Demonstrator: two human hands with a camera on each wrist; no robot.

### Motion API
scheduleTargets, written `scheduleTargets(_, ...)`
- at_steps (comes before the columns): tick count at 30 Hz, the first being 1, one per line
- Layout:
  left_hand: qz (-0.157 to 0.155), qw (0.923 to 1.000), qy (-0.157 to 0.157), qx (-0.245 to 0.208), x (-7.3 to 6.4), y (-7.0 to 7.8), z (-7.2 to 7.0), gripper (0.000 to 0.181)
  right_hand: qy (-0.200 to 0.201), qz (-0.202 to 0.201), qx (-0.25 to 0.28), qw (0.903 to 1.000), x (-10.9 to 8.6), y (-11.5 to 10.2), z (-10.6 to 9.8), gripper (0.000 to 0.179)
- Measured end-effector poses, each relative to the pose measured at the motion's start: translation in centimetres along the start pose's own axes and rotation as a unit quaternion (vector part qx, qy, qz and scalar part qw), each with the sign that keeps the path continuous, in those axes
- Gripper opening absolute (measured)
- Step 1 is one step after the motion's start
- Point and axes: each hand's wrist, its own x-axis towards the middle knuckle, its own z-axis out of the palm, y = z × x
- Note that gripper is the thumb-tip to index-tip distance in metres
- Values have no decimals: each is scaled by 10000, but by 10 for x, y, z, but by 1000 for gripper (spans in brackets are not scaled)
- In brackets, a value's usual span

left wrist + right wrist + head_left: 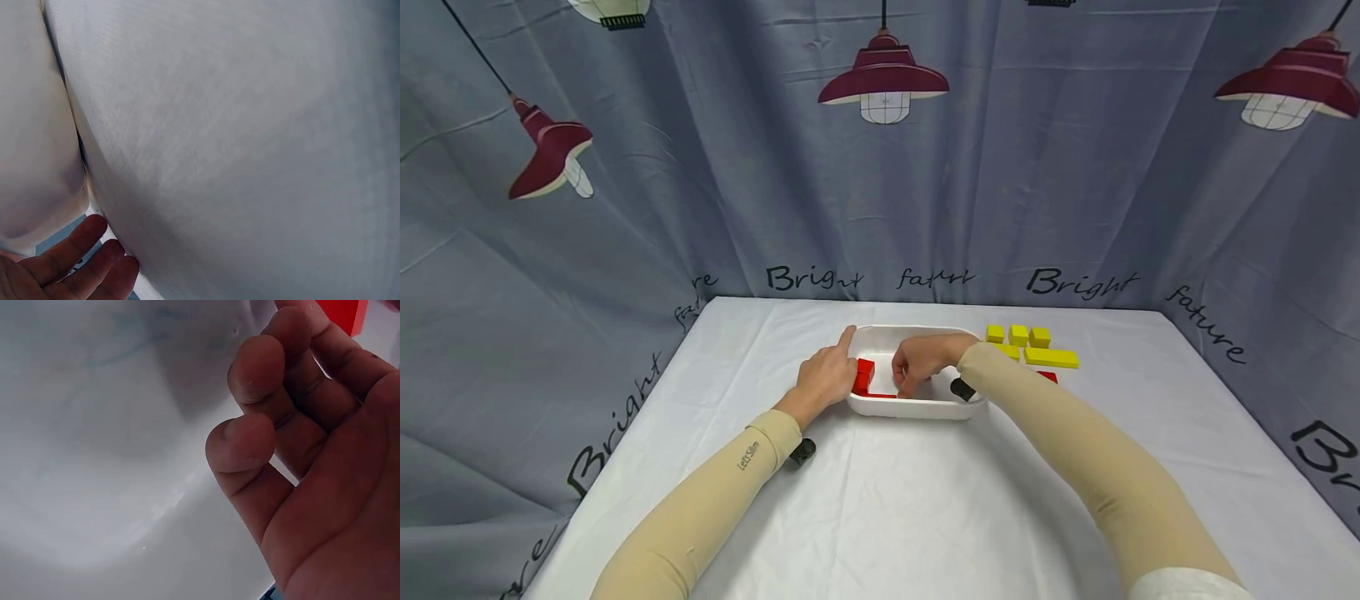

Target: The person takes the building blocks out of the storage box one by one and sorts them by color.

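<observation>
A white rectangular tray stands on the table, with red blocks at its left end and a flat red strip along the near wall. Against the tray's left side rests my left hand, its index finger stretched along the rim. Loosely bent fingers of that hand show in the left wrist view. My right hand reaches down inside the tray, fingertips right at the strip's end. Its fingers are bent in the right wrist view, a red block beyond them; whether they pinch it I cannot tell.
To the right of the tray, behind the right forearm, lie several small yellow blocks, a long yellow block and a partly hidden red block. A white cloth covers the table. A grey-blue curtain hangs behind.
</observation>
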Motion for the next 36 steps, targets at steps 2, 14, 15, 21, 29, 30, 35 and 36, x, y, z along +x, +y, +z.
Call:
scheduleTargets(2, 2, 10000, 3, 12, 0, 0, 0, 60, -47, -18, -35, 10000, 2, -2, 0, 18)
scheduleTargets(14, 72, 9999, 65, 48, 1, -1, 0, 60, -34, -14, -287, 9996, 7, -9, 1, 19)
scheduleTargets(15, 81, 9999, 61, 52, 1, -1, 0, 60, -31, -23, -293, 9996, 7, -9, 1, 19)
scheduleTargets(21, 79, 9999, 47, 49, 0, 0, 0, 60, 57, -2, -248, 9997, 6, -6, 0, 17)
scheduleTargets(29, 56, 10000, 44, 45, 0, 0, -1, 60, 156, 36, -23, 9999, 6, 4, -4, 12)
scheduleTargets(30, 69, 10000, 50, 43, 0, 0, -1, 60, 174, 32, -13, 9998, 6, 5, -5, 12)
scheduleTargets(35, 105, 9999, 72, 33, -1, 0, -1, 60, 196, 78, 176, 9996, 3, 9, -6, 11)
scheduleTargets(36, 102, 9999, 68, 33, -1, 0, 0, 60, 196, 80, 202, 9996, 2, 9, -6, 13)
